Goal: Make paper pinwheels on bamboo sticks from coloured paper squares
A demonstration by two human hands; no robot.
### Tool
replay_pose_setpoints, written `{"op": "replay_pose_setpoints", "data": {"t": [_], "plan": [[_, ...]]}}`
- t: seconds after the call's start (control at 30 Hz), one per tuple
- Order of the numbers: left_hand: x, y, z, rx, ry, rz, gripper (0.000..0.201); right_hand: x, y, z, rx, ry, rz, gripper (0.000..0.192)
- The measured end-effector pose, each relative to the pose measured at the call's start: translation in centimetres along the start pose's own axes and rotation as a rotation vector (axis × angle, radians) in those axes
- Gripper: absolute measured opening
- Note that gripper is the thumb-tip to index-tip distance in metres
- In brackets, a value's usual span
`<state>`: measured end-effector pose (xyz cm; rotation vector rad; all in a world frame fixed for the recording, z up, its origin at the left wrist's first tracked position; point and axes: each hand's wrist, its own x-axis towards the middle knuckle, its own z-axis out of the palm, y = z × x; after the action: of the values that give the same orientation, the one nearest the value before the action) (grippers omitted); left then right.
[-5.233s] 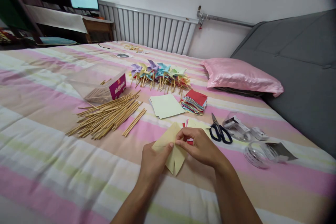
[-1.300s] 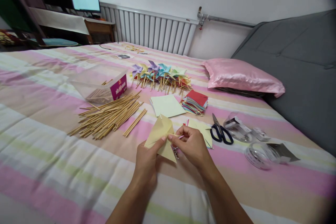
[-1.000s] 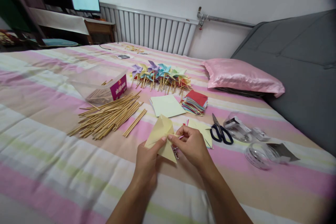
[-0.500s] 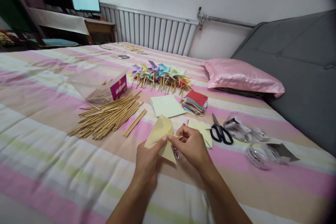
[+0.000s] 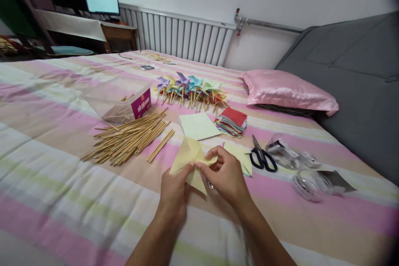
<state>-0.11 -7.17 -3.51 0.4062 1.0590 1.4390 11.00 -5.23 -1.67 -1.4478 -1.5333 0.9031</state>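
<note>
A yellow paper pinwheel (image 5: 188, 152), its corners partly folded in toward the middle, is held above the bed. My left hand (image 5: 175, 186) is closed on its left side, with the thumb pressed near the centre. On the right, my right hand (image 5: 225, 171) pinches the paper at the centre, and a curled flap passes by its fingers. Any pin at the centre is too small to make out. Just right of my right hand lie cut yellow paper squares (image 5: 240, 156). Dark-handled scissors (image 5: 262, 156) lie beyond them.
Wooden sticks (image 5: 131, 139) lie in a pile beside a clear plastic box (image 5: 107, 95). Finished pinwheels (image 5: 190, 85) stand in a row behind pale paper sheets (image 5: 199, 126) and a coloured paper stack (image 5: 232, 121). Clear round containers (image 5: 307, 185) and a pink pillow (image 5: 286, 89) are to the right.
Another flap of the yellow paper has been brought to the centre under my right fingers. Both hands have shifted slightly left with the paper.
</note>
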Motion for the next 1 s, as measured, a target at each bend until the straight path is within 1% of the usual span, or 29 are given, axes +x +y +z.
{"op": "replay_pose_setpoints", "data": {"t": [0.03,0.17,0.23,0.27,0.33,0.43,0.53,0.7,0.83,0.93,1.0], "plan": [[0.0,0.1,0.0,-0.011,0.003,0.0,0.04,0.0,0.0,0.1,0.025,0.006,0.006,0.03],[0.0,0.1,-0.1,-0.046,-0.022,0.004,0.043,0.2,0.1,0.4,0.174,0.015,0.033,0.063],[0.0,0.1,-0.2,-0.052,-0.029,0.004,0.043,0.4,0.4,0.6,0.303,-0.021,0.074,0.07],[0.0,0.1,-0.2,-0.055,-0.029,0.001,0.043,0.5,0.5,0.7,0.37,-0.044,0.103,0.07],[0.1,0.1,-0.3,-0.06,-0.03,-0.001,0.043,0.6,0.7,0.8,0.496,-0.094,0.168,0.065],[0.1,0.1,-0.2,-0.055,-0.043,0.003,0.042,0.6,0.8,1.1,0.641,-0.151,0.235,0.044],[0.2,0.0,-0.2,-0.042,-0.03,0.014,0.042,0.5,0.7,1.3,0.701,-0.151,0.253,0.034],[0.2,-0.2,-0.3,-0.034,-0.018,0.015,0.043,0.5,0.4,1.5,0.712,-0.124,0.273,0.029],[0.1,-0.2,-0.1,-0.026,-0.023,0.024,0.042,0.5,0.6,1.6,0.714,-0.121,0.274,0.032],[-0.1,-0.1,-0.1,-0.005,-0.039,-0.014,0.041,0.6,1.1,1.2,0.746,-0.14,0.279,0.03],[-0.2,0.2,-0.1,0.002,-0.085,-0.041,0.039,0.8,1.3,0.7,0.785,-0.181,0.281,0.028]]}}
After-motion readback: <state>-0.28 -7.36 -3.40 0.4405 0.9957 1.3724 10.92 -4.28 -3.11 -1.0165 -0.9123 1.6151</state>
